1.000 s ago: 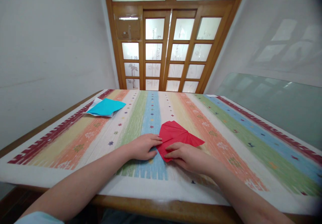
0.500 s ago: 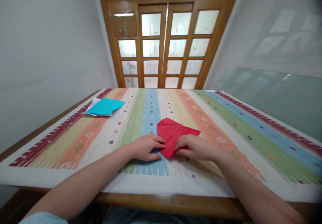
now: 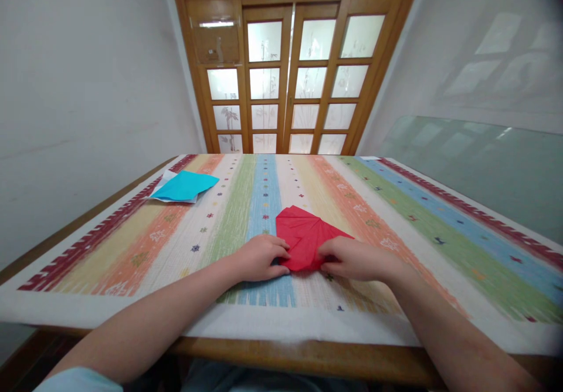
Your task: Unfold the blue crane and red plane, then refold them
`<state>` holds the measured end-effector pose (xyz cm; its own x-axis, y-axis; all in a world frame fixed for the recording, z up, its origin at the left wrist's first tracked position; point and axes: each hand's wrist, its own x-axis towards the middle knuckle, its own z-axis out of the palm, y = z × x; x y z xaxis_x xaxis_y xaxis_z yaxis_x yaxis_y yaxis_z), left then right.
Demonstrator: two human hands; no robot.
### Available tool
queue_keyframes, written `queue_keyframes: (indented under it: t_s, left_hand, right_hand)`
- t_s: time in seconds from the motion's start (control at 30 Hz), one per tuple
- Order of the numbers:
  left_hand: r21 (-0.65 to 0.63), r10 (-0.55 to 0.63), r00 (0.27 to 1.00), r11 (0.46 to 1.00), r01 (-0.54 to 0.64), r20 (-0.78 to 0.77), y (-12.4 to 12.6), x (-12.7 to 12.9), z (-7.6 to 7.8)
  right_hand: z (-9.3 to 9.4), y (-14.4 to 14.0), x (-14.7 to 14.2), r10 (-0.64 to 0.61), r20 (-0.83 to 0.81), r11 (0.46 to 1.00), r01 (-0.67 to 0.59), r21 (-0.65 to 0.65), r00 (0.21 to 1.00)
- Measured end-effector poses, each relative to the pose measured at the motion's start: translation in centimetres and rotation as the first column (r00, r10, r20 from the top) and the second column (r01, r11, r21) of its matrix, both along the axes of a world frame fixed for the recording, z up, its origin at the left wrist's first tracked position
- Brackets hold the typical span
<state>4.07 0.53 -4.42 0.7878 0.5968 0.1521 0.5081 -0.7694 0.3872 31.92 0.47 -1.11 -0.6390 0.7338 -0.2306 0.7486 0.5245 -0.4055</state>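
A folded sheet of red paper point(image 3: 301, 232) with several crease lines lies on the striped cloth in front of me. My left hand point(image 3: 264, 258) pinches its lower left edge between thumb and fingers. On the other side, my right hand point(image 3: 352, 257) grips the lower right part, its fingertips partly hidden behind the curled hand. Between the hands, the paper's near edge bends up a little off the cloth.
A striped tablecloth point(image 3: 176, 263) covers the table, whose wooden edge point(image 3: 308, 354) shows in front. Blue and white paper sheets point(image 3: 185, 186) lie at the far left. A glass panel point(image 3: 475, 169) leans by the right wall. Wooden doors point(image 3: 288, 75) stand beyond.
My right hand has moved slightly right along the red paper. The paper's near corner, pointed before, now looks rounded and bent up. My left hand has closed in on the edge.
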Motion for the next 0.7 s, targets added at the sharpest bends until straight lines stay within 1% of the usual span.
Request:
queue_keyframes:
  t_s: [0.1,0.2,0.27,0.33,0.53,0.7]
  left_hand:
    - [0.014,0.037,0.999,0.999,-0.037,0.001,0.0,0.4,-0.4]
    - [0.008,0.042,0.999,0.999,-0.042,0.014,0.2,0.3,-0.6]
    - [0.003,0.037,0.999,0.999,-0.037,0.028,0.4,0.2,-0.7]
    - [-0.003,0.036,0.999,0.999,-0.036,0.04,0.4,0.1,-0.7]
    - [-0.02,0.046,0.998,0.999,-0.045,0.04,0.4,0.2,-0.5]
    - [-0.007,0.049,0.998,0.999,-0.049,0.037,0.4,0.4,-0.5]
  right_hand:
    - [0.4,0.1,0.0,-0.034,0.065,0.999,0.035,-0.007,0.997]
    - [0.8,0.0,-0.1,-0.07,0.098,0.997,0.071,-0.014,0.993]
    - [0.9,0.1,0.0,-0.07,0.112,0.997,0.072,-0.009,0.991]
    - [0.7,0.2,0.2,-0.059,0.116,0.998,0.061,-0.008,0.992]
    - [-0.1,0.6,0.9,-0.06,0.075,0.995,0.065,-0.077,0.995]
    - [-0.2,0.5,0.1,-0.039,0.031,0.999,0.038,0.016,0.999]
